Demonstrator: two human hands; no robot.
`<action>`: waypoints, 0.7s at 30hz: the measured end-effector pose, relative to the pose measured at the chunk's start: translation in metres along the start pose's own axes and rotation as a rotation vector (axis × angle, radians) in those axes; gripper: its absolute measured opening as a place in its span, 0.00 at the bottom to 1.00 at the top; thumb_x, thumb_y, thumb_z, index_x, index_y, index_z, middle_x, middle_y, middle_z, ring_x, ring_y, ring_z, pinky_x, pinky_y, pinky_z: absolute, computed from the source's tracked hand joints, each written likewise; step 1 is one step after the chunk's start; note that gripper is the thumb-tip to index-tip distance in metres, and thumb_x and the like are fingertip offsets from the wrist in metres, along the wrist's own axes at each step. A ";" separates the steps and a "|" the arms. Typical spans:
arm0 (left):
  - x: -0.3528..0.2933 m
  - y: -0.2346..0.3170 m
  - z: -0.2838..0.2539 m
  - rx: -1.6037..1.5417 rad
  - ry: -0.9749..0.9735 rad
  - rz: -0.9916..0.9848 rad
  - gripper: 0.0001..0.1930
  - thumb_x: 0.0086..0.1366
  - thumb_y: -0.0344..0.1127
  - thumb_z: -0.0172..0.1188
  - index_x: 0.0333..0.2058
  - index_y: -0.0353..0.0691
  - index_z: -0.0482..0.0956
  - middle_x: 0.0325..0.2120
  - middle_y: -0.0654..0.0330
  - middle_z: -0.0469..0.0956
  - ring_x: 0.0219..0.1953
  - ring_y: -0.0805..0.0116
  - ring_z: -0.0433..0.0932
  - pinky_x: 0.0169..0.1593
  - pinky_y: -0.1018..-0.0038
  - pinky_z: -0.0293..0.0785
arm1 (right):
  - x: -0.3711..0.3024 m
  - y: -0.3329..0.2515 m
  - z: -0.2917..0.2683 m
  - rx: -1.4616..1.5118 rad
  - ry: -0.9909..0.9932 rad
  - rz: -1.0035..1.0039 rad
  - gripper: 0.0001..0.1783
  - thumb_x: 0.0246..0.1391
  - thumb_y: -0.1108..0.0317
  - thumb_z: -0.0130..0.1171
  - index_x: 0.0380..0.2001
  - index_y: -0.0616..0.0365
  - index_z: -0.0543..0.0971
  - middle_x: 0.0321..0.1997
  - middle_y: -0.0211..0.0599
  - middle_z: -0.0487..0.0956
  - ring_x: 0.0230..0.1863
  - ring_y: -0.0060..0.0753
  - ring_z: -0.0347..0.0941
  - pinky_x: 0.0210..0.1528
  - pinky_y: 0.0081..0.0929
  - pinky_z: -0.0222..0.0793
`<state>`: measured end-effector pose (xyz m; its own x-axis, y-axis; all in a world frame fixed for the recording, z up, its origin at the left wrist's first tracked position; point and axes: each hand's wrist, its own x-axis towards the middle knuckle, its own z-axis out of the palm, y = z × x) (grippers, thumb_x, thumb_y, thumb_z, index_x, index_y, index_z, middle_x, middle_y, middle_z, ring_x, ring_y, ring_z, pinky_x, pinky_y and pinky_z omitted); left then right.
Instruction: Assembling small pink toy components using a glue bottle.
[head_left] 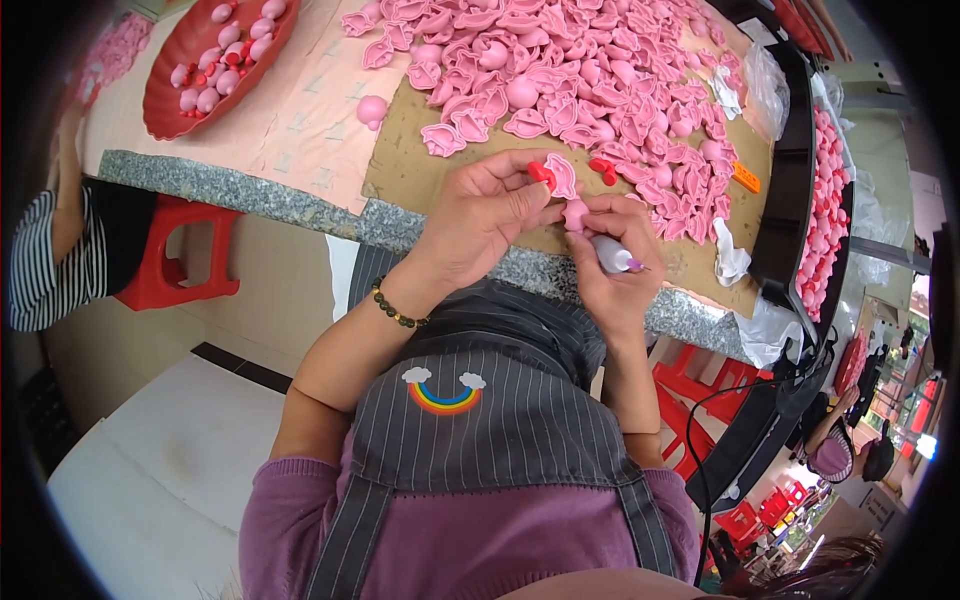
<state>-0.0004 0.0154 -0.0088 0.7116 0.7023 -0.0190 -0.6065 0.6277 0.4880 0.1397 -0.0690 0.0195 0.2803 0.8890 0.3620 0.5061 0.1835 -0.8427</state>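
My left hand (pixel 480 215) pinches a small glossy red piece (pixel 541 176) between thumb and fingers. Against it is a pink shell-like piece (pixel 563 178) with a wavy rim. Close beside, my right hand (pixel 618 268) is closed round a small white squeeze bottle (pixel 610 254) with a purple tip, which points away from the pieces. A rounded pink piece (pixel 576 215) sits between the fingertips of both hands; which hand bears it I cannot tell. Another red piece (pixel 603 170) lies on the table just beyond.
A large heap of pink shell-like pieces (pixel 560 70) spreads over the brown board (pixel 405 140). To the left stands a red basket (pixel 160 100) with pink and red parts. An orange-handled tool (pixel 746 177) and crumpled tissue (pixel 731 255) lie right, beside a black tray (pixel 785 190).
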 end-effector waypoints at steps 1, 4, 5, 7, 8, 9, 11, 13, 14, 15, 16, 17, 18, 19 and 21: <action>0.000 -0.001 0.000 0.032 0.007 -0.002 0.16 0.61 0.25 0.50 0.48 0.33 0.67 0.44 0.52 0.72 0.52 0.53 0.68 0.54 0.57 0.66 | -0.002 0.002 0.002 0.025 0.027 0.028 0.10 0.37 0.85 0.59 0.27 0.65 0.74 0.37 0.42 0.75 0.35 0.24 0.70 0.36 0.18 0.67; 0.001 -0.002 0.003 0.028 0.005 0.000 0.16 0.61 0.24 0.50 0.48 0.33 0.67 0.44 0.52 0.72 0.52 0.52 0.68 0.54 0.58 0.67 | -0.004 0.009 0.003 0.068 0.089 0.038 0.10 0.37 0.85 0.60 0.26 0.65 0.73 0.36 0.40 0.75 0.36 0.25 0.70 0.37 0.18 0.67; 0.000 -0.002 0.003 0.029 0.006 -0.003 0.16 0.61 0.24 0.50 0.48 0.33 0.67 0.44 0.52 0.72 0.52 0.52 0.68 0.54 0.58 0.67 | -0.005 0.009 0.003 0.069 0.090 0.040 0.10 0.37 0.85 0.60 0.26 0.65 0.73 0.36 0.40 0.75 0.36 0.25 0.70 0.37 0.18 0.67; -0.001 -0.002 0.002 0.018 -0.004 -0.002 0.16 0.61 0.24 0.50 0.49 0.33 0.66 0.44 0.52 0.73 0.51 0.53 0.69 0.54 0.58 0.67 | -0.005 0.008 0.002 0.098 0.046 0.100 0.10 0.37 0.85 0.59 0.27 0.65 0.73 0.36 0.40 0.75 0.36 0.25 0.70 0.38 0.18 0.67; -0.002 -0.001 0.002 0.018 -0.004 -0.004 0.16 0.61 0.24 0.50 0.49 0.33 0.66 0.44 0.52 0.73 0.51 0.53 0.69 0.54 0.58 0.67 | -0.003 0.005 0.000 0.099 0.047 0.101 0.10 0.37 0.85 0.59 0.27 0.65 0.73 0.36 0.40 0.75 0.36 0.25 0.70 0.38 0.18 0.67; -0.002 0.001 0.004 0.025 0.011 -0.029 0.17 0.60 0.24 0.50 0.49 0.32 0.66 0.43 0.52 0.73 0.51 0.53 0.69 0.54 0.58 0.67 | -0.002 0.000 -0.002 0.046 0.012 0.079 0.11 0.37 0.86 0.59 0.27 0.65 0.73 0.36 0.40 0.74 0.36 0.24 0.70 0.38 0.18 0.67; -0.002 0.003 0.006 0.033 0.026 -0.054 0.17 0.60 0.24 0.50 0.50 0.32 0.66 0.43 0.52 0.73 0.51 0.53 0.69 0.54 0.59 0.67 | -0.003 -0.001 -0.006 -0.007 -0.023 0.057 0.11 0.37 0.86 0.58 0.28 0.66 0.72 0.37 0.40 0.74 0.36 0.23 0.70 0.39 0.18 0.67; -0.002 0.004 0.008 0.045 0.013 -0.083 0.18 0.60 0.24 0.51 0.50 0.31 0.65 0.43 0.51 0.73 0.50 0.54 0.71 0.52 0.61 0.69 | -0.007 0.003 -0.008 0.149 0.017 0.133 0.12 0.37 0.87 0.57 0.30 0.67 0.72 0.39 0.43 0.73 0.35 0.21 0.69 0.38 0.17 0.66; -0.002 0.004 0.007 0.045 0.013 -0.083 0.18 0.60 0.24 0.51 0.50 0.31 0.65 0.43 0.51 0.73 0.50 0.54 0.71 0.52 0.61 0.69 | -0.007 0.002 -0.009 0.149 0.017 0.132 0.12 0.37 0.87 0.57 0.30 0.67 0.72 0.39 0.43 0.73 0.35 0.21 0.69 0.38 0.17 0.66; -0.002 0.005 0.006 0.033 0.001 -0.095 0.18 0.60 0.24 0.52 0.50 0.31 0.66 0.42 0.51 0.73 0.48 0.57 0.72 0.50 0.64 0.71 | -0.007 0.001 -0.010 0.212 0.052 0.129 0.13 0.37 0.87 0.57 0.31 0.67 0.72 0.40 0.44 0.73 0.35 0.21 0.69 0.38 0.17 0.66; -0.002 0.005 0.005 0.021 -0.011 -0.108 0.18 0.59 0.25 0.52 0.49 0.31 0.66 0.41 0.51 0.73 0.46 0.59 0.73 0.48 0.67 0.72 | -0.007 -0.001 -0.011 0.274 0.088 0.127 0.13 0.38 0.87 0.57 0.31 0.68 0.72 0.41 0.45 0.72 0.35 0.21 0.69 0.38 0.16 0.66; -0.003 0.006 0.005 0.020 -0.012 -0.109 0.18 0.59 0.25 0.52 0.49 0.31 0.66 0.41 0.51 0.73 0.46 0.59 0.73 0.48 0.67 0.72 | -0.005 -0.004 -0.012 0.274 0.089 0.127 0.13 0.38 0.87 0.57 0.31 0.68 0.72 0.41 0.45 0.72 0.35 0.21 0.69 0.38 0.16 0.66; -0.003 0.007 0.006 0.040 -0.014 -0.117 0.17 0.58 0.24 0.54 0.47 0.31 0.67 0.38 0.53 0.74 0.41 0.63 0.75 0.45 0.70 0.74 | -0.003 -0.009 -0.013 0.312 0.094 0.118 0.14 0.38 0.87 0.58 0.32 0.68 0.72 0.41 0.46 0.72 0.35 0.22 0.69 0.38 0.16 0.66; -0.002 0.008 0.007 0.058 -0.018 -0.127 0.16 0.57 0.23 0.55 0.45 0.31 0.69 0.36 0.55 0.75 0.36 0.67 0.77 0.42 0.73 0.75 | -0.003 -0.012 -0.015 0.349 0.101 0.109 0.15 0.38 0.87 0.58 0.33 0.68 0.71 0.41 0.46 0.72 0.35 0.23 0.69 0.38 0.17 0.66; -0.003 0.008 0.008 0.060 -0.024 -0.154 0.16 0.57 0.23 0.56 0.45 0.31 0.69 0.34 0.55 0.76 0.35 0.68 0.77 0.40 0.75 0.75 | -0.002 -0.012 -0.016 0.280 0.071 0.053 0.15 0.38 0.86 0.59 0.33 0.69 0.71 0.41 0.47 0.72 0.36 0.23 0.70 0.38 0.17 0.67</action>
<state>-0.0049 0.0160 0.0020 0.8032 0.5907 -0.0769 -0.4678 0.7054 0.5325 0.1468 -0.0795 0.0352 0.3622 0.8706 0.3331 0.2473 0.2548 -0.9348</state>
